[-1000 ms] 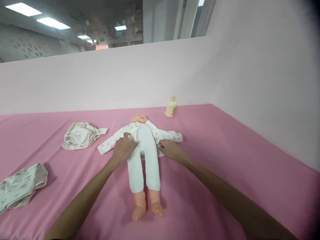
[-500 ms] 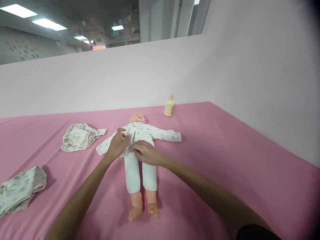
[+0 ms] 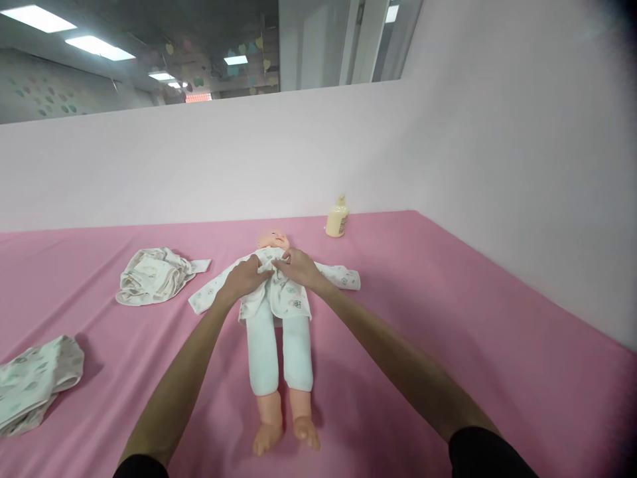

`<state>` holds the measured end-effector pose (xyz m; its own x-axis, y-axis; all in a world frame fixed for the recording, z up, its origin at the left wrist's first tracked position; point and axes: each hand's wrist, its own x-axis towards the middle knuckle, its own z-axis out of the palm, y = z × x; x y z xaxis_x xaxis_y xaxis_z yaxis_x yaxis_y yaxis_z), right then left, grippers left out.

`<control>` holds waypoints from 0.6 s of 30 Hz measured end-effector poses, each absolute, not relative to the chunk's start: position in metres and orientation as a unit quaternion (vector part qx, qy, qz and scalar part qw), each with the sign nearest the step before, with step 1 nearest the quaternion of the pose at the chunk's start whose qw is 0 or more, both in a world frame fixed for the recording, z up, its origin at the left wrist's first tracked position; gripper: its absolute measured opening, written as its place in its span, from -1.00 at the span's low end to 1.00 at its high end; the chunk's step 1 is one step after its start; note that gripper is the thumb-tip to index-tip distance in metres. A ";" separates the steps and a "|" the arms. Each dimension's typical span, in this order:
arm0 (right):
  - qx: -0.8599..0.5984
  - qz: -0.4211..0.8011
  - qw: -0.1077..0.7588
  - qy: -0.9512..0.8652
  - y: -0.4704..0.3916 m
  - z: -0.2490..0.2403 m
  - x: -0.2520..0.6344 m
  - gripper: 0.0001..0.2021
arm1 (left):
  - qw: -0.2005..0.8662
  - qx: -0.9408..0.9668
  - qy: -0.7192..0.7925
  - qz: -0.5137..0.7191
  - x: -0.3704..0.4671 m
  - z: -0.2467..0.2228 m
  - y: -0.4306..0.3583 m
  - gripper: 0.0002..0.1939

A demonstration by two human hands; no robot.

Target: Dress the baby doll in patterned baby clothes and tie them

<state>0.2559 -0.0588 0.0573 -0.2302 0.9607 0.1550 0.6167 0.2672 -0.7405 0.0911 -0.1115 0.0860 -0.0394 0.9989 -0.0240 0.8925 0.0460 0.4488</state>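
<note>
Head view, change: both hands have moved up from the doll's waist to its chest, and the printed top now lies closed over the belly.
Left hand (image 3: 247,276): fingers curled, pinching the top's (image 3: 283,299) front edge just below the neck.
Right hand (image 3: 297,267): fingers bent narrow, gripping the opposite edge, fingertips meeting the left.
Baby doll (image 3: 279,332): on its back mid-sheet, soft white leggings, smooth plastic feet.
Pink sheet (image 3: 423,318): matte, lightly creased.
Surroundings: crumpled garment (image 3: 152,275) to the left; cream bottle (image 3: 337,217) by the wall.
</note>
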 end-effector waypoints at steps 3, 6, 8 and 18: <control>-0.537 0.291 0.317 -0.725 -0.052 0.055 0.251 -0.78 | 0.195 0.707 0.668 0.126 0.093 0.097 -0.132 -0.66; -0.551 0.292 0.329 -0.710 -0.047 0.056 0.247 -0.78 | 0.261 0.753 0.599 0.083 0.096 0.112 -0.154 -0.78; -0.565 0.275 0.325 -0.707 -0.041 0.057 0.245 -0.74 | 0.325 0.761 0.557 0.062 0.096 0.120 -0.161 -0.80; -0.572 0.179 0.319 -0.734 -0.018 0.052 0.232 -0.73 | 0.045 0.674 0.712 0.190 0.089 0.071 -0.059 -0.63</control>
<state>0.2325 -0.0179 0.0516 -0.1412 0.9542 0.2638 0.7254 0.2811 -0.6283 0.0891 -0.0589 0.0713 -0.0874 0.9774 0.1925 0.9433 0.0191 0.3315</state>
